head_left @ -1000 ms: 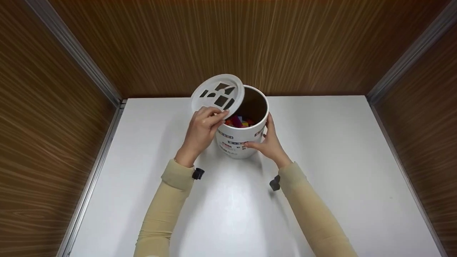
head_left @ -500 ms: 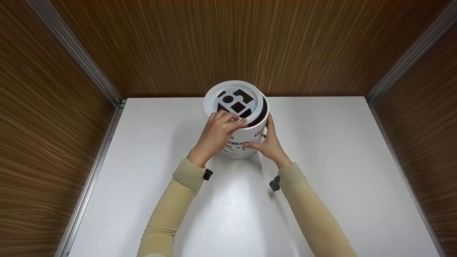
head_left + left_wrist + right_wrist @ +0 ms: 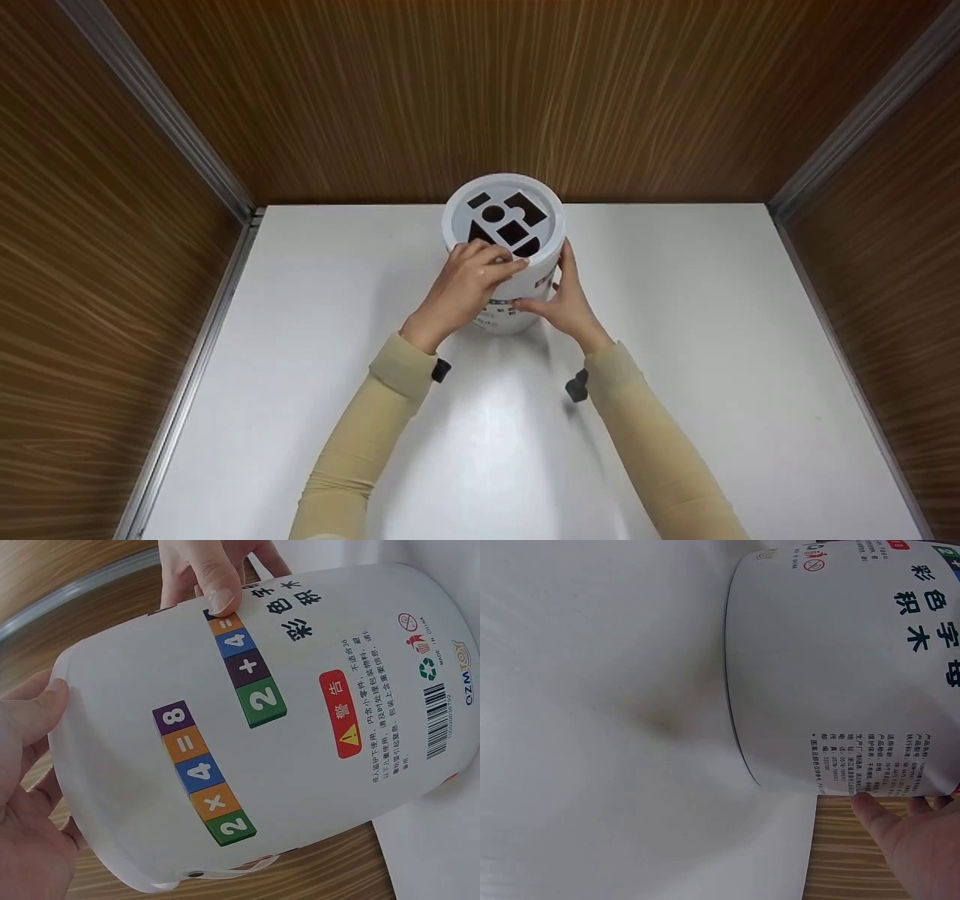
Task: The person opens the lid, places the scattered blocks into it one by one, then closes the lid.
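A white printed bucket [image 3: 517, 281] stands upright at the far middle of the table. Over its mouth lies a white lid [image 3: 457, 217] with several dark cut-out shapes. My left hand [image 3: 469, 285] holds the lid at its near rim, fingers bent over it; in the left wrist view those fingers [image 3: 22, 742] are at the bucket's top end. My right hand [image 3: 566, 300] grips the bucket's right side, thumb in front and fingers around behind. The lid hides the bucket's inside. A thin handle [image 3: 240, 870] shows along the bucket's side in the left wrist view.
The white table [image 3: 735, 337] spreads around the bucket. A wood-grain panel [image 3: 480, 97] rises close behind it, with side panels left and right. Metal rails [image 3: 187, 150] run along the corners.
My left hand has moved right with the lid, from tilted at the bucket's left edge to lying level over its mouth, covering the coloured blocks inside. The right hand has stayed in place.
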Demonstrator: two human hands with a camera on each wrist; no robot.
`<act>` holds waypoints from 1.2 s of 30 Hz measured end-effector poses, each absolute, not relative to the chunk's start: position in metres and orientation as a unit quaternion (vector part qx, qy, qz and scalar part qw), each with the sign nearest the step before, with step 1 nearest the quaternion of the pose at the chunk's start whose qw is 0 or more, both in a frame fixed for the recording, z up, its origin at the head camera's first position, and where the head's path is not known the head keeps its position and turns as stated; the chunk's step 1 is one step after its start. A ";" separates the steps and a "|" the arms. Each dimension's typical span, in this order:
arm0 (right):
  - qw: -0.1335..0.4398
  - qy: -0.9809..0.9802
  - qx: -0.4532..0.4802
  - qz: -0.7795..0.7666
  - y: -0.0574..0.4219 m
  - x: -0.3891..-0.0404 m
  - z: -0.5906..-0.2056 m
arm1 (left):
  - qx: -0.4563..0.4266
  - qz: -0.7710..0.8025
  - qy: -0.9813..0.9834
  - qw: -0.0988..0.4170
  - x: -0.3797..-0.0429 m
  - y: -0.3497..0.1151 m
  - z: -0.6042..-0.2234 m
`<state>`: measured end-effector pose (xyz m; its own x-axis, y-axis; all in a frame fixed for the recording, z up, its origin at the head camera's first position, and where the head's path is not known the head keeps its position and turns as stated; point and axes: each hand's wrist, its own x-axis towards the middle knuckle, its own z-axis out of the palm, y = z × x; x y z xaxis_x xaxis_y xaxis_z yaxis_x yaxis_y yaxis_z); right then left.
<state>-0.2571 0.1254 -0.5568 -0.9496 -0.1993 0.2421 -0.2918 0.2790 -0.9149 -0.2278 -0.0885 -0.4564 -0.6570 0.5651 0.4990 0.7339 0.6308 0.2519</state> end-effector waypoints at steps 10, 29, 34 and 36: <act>0.033 -0.796 0.161 0.582 0.128 -0.261 -0.558 | -0.362 -0.258 -0.873 0.199 -0.231 -0.091 -0.463; 0.057 -0.810 0.132 0.569 0.134 -0.291 -0.474 | -0.089 -0.429 -0.892 0.109 -0.271 -0.108 -0.463; 0.012 -0.849 0.103 0.517 0.132 -0.301 -0.460 | -0.080 -0.429 -0.898 0.064 -0.280 -0.105 -0.462; -0.006 -0.858 0.089 0.507 0.132 -0.302 -0.458 | -0.075 -0.427 -0.900 0.051 -0.281 -0.104 -0.463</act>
<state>-0.3020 0.1316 -0.4583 -0.9841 -0.1582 0.0802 -0.1465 0.4707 -0.8700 -0.2807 -0.1045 -0.4626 -0.9837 0.0913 0.1546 0.1775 0.6245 0.7606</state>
